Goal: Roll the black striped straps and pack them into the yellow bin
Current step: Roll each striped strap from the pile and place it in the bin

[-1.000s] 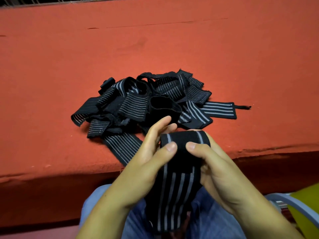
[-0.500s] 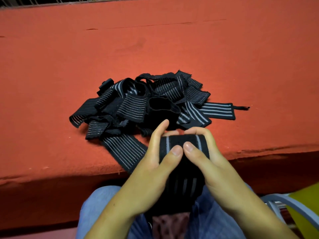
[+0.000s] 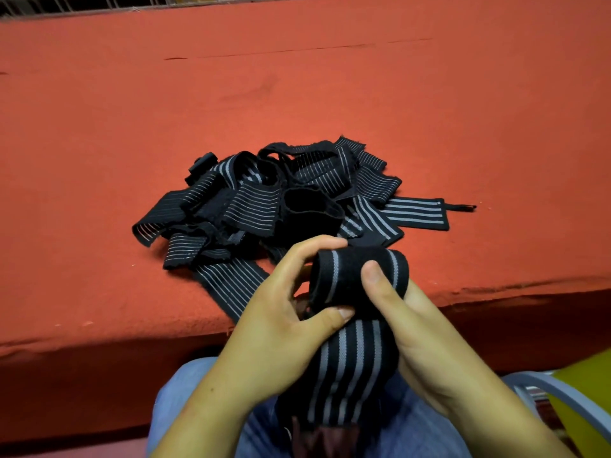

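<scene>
Both hands, left hand (image 3: 281,328) and right hand (image 3: 426,338), have fingers clamped on a half-rolled strap (image 3: 357,279) (loose end hanging); more straps (image 3: 264,203) lie piled on the orange bench (image 3: 297,94).

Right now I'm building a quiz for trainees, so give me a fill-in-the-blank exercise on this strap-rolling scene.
1. The partly rolled strap is held by ____ hands: the left hand and the right hand.
2. The pile of loose straps lies on a cloth coloured ____.
3. The yellow bin shows at the view's lower ____ corner.
Missing words: both; red; right.
</scene>
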`<state>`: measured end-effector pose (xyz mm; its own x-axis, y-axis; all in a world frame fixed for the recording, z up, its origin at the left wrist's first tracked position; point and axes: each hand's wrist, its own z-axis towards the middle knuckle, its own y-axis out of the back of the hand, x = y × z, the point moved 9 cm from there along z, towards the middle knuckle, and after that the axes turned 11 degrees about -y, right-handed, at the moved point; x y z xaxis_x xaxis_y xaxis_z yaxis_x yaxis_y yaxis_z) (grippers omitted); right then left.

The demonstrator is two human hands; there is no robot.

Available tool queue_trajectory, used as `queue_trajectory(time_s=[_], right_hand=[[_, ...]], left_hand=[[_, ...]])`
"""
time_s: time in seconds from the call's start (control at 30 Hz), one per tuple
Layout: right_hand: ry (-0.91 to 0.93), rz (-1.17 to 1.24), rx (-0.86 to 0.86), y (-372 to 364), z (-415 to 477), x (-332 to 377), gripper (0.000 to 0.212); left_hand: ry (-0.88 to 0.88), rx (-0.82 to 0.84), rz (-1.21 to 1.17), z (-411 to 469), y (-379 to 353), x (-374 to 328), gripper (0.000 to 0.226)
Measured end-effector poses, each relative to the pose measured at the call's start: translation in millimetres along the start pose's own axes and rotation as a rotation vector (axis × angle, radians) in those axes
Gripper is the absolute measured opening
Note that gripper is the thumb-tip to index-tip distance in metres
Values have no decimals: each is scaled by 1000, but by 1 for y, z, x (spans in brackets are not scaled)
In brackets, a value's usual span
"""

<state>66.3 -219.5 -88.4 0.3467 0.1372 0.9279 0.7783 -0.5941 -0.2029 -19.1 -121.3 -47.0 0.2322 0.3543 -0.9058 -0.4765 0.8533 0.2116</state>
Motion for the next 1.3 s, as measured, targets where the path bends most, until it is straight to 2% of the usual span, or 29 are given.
queue_trajectory(time_s=[0.07, 0.13, 0.2, 0.33, 0.43, 0.47, 0.6, 0.7, 0.77, 0.83, 0.9, 1.07, 1.3], right_hand=[[2, 41, 10, 0, -2, 3, 51], [-11, 78, 38, 0, -3, 3, 40], [-6, 57, 59, 0, -4, 2, 37], [-40, 119, 124, -4, -4, -1, 38], [-65, 137, 138, -4, -3, -3, 71], [-58, 95, 118, -2, -1, -3, 74], [-28, 2, 75, 3, 1, 2, 53], [-1, -46, 83, 5, -1, 8, 53], [14, -63, 86, 6, -2, 10, 54], [24, -72, 70, 8, -2, 10, 58], [21, -52, 54, 9, -2, 8, 62], [-63, 24, 66, -1, -2, -1, 49], [-135, 164, 34, -7, -2, -1, 61]], left_hand=[[8, 29, -48, -2, -3, 1, 69], [42, 61, -146, -4, -5, 1, 59], [51, 65, -178, -3, -3, 0, 44], [42, -11, -192, 1, 3, -1, 27], [-6, -5, -204, 0, 2, -3, 30], [-7, 4, -202, -2, 1, -2, 32], [64, 45, -253, -8, -2, 7, 40], [171, 65, -314, -11, -5, 18, 60], [215, 55, -253, -11, -3, 22, 62], [207, 50, -207, -8, -2, 19, 49], [190, 36, -193, -7, 0, 17, 46], [127, -57, -211, -5, 9, 12, 60], [31, -7, -93, -3, 5, 9, 66]])
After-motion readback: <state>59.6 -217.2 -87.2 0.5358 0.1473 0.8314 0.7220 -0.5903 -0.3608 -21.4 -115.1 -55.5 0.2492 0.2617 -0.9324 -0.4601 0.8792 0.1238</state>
